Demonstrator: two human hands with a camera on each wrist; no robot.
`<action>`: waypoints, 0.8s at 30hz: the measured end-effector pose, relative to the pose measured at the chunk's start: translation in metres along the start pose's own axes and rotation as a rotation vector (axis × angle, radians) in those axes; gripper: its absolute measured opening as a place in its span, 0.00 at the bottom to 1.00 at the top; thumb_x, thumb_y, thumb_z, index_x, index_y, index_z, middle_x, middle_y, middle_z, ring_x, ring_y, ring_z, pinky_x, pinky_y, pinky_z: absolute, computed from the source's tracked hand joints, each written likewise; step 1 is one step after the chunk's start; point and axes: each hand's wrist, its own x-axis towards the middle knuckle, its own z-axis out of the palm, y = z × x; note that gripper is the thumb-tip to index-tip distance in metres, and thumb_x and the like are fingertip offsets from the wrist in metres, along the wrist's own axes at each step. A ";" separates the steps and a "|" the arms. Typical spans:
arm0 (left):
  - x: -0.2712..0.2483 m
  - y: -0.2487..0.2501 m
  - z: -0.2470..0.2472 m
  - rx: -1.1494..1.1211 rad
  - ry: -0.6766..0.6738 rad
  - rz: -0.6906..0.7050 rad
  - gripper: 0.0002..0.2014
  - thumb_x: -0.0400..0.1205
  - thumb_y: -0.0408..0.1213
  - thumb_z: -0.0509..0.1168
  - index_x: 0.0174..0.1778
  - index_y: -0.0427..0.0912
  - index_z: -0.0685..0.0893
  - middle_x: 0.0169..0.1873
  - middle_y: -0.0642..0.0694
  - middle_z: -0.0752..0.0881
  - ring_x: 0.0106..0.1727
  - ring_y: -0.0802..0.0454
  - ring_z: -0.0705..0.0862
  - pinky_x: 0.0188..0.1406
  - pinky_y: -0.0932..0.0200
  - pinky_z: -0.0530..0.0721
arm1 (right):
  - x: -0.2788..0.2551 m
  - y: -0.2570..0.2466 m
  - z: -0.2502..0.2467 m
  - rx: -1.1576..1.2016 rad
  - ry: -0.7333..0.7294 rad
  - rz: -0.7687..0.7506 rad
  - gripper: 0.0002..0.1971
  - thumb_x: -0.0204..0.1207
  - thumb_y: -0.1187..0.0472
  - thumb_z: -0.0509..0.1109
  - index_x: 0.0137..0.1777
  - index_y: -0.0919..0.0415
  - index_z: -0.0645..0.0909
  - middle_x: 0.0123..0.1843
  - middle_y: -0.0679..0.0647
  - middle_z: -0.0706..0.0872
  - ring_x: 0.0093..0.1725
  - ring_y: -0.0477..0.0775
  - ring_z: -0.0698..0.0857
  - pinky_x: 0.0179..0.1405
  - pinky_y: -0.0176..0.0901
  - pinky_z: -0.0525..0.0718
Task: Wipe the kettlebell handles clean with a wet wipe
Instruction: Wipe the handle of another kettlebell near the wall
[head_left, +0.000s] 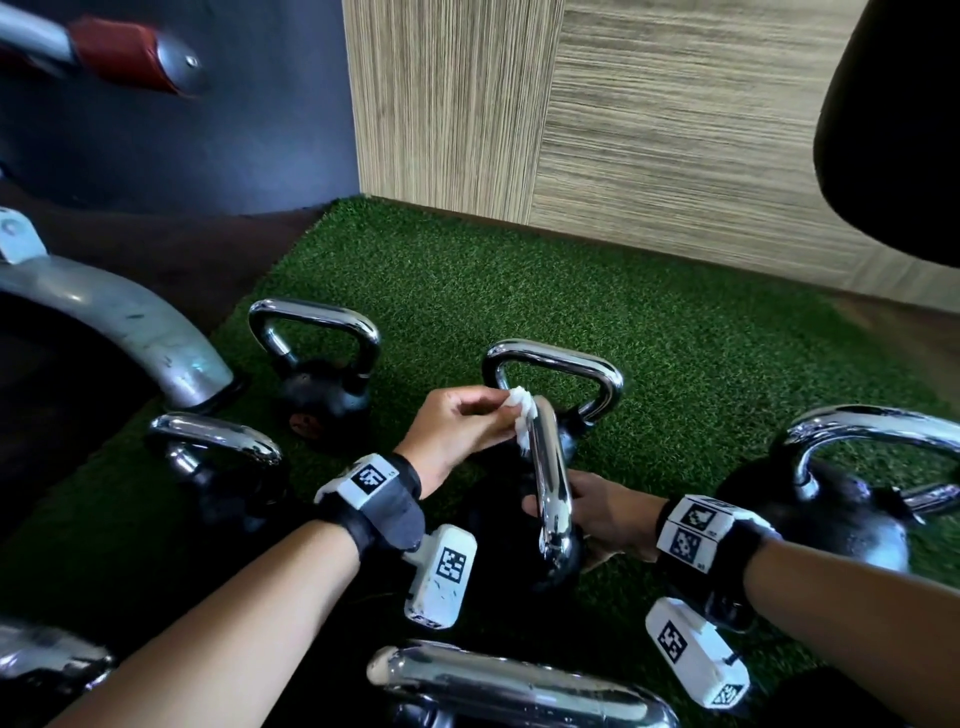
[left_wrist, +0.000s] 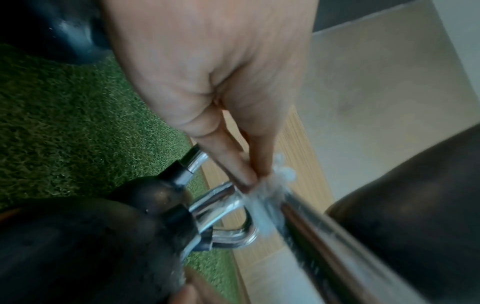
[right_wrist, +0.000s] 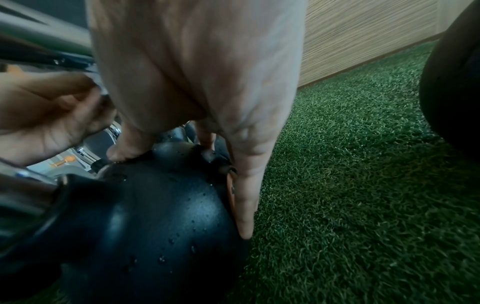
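Note:
A black kettlebell (head_left: 501, 525) with a chrome handle (head_left: 551, 483) stands on green turf in the middle of the head view. My left hand (head_left: 506, 415) pinches a crumpled white wet wipe (head_left: 522, 415) against the far top end of that handle. The left wrist view shows the left hand (left_wrist: 249, 176) pressing the wipe (left_wrist: 270, 191) onto the handle (left_wrist: 324, 236). My right hand (head_left: 597, 514) rests on the kettlebell's body just behind the handle. In the right wrist view my right hand (right_wrist: 182, 185) has its thumb on top of the wet black ball (right_wrist: 161, 216) and straight fingers (right_wrist: 245, 205) down its side.
Several other chrome-handled kettlebells stand around: back left (head_left: 317, 332), behind (head_left: 558, 364), left (head_left: 218, 436), right (head_left: 841, 431) and near front (head_left: 514, 686). A grey machine leg (head_left: 130, 332) curves in at the left. A wood-grain wall (head_left: 675, 130) bounds the turf (head_left: 675, 338).

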 end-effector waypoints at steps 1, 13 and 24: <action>-0.002 0.003 -0.002 -0.015 -0.038 -0.037 0.06 0.80 0.21 0.73 0.47 0.35 0.91 0.42 0.44 0.93 0.43 0.55 0.93 0.46 0.63 0.92 | 0.001 0.000 0.000 -0.022 0.000 -0.031 0.22 0.76 0.47 0.80 0.69 0.45 0.81 0.60 0.54 0.92 0.53 0.53 0.93 0.47 0.56 0.94; -0.022 0.018 -0.011 0.307 -0.425 -0.013 0.14 0.75 0.15 0.74 0.34 0.40 0.90 0.34 0.46 0.92 0.37 0.57 0.91 0.42 0.63 0.92 | -0.001 0.001 0.001 -0.047 0.011 -0.137 0.12 0.85 0.68 0.68 0.66 0.56 0.79 0.41 0.40 0.91 0.34 0.27 0.87 0.34 0.22 0.84; -0.057 0.008 -0.009 0.460 -0.476 0.134 0.14 0.69 0.21 0.83 0.34 0.47 0.93 0.41 0.44 0.95 0.42 0.57 0.91 0.47 0.66 0.88 | -0.003 -0.002 -0.001 -0.155 0.015 -0.159 0.19 0.83 0.55 0.74 0.72 0.51 0.81 0.56 0.44 0.90 0.43 0.31 0.88 0.38 0.26 0.87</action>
